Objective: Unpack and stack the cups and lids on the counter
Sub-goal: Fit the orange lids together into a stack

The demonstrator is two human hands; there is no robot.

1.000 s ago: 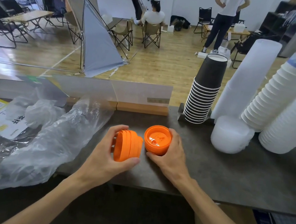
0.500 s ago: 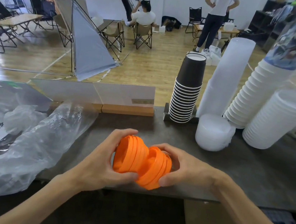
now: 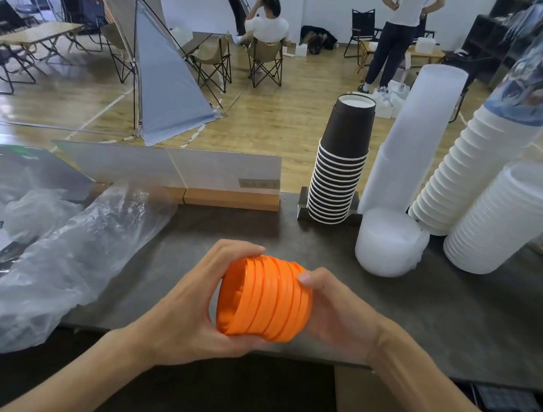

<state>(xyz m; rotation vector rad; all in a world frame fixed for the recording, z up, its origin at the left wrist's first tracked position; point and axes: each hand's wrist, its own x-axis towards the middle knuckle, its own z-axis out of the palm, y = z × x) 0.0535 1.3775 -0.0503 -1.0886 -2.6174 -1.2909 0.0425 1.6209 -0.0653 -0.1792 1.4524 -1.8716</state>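
Your left hand [image 3: 195,303] was curled round the open end of the orange lid stack [image 3: 265,298], thumb below and fingers over the top; your right hand [image 3: 335,312] was clamped on the opposite end, thumb on the upper rim. Both grips were closed on that stack. It lay on its side between your palms, apparently held just above the near edge of the counter [image 3: 453,333], at roughly 6 o'clock from the black cup stack [image 3: 341,166].

Risks noted. The lids sat unevenly nested, with slanted gaps between rims; in my judgement, slackening either palm could have let the middle lids buckle out and fall past the counter edge to the floor. Squeezing harder to seat them might have cracked or jammed a rim. Standing the stack up at 1 o'clock would have brought it near the clear lid pile [image 3: 389,242] and the leaning white cup stacks [image 3: 475,170], which a careless elbow could have toppled. The loose plastic bag [image 3: 59,261] at 9 o'clock could have snagged a lid.

Not determinable: your right fingers behind the stack, the lid count, whether all lids faced one way, whether the stack touched the counter, and the tops of the tall stacks, cut off at 2 o'clock.
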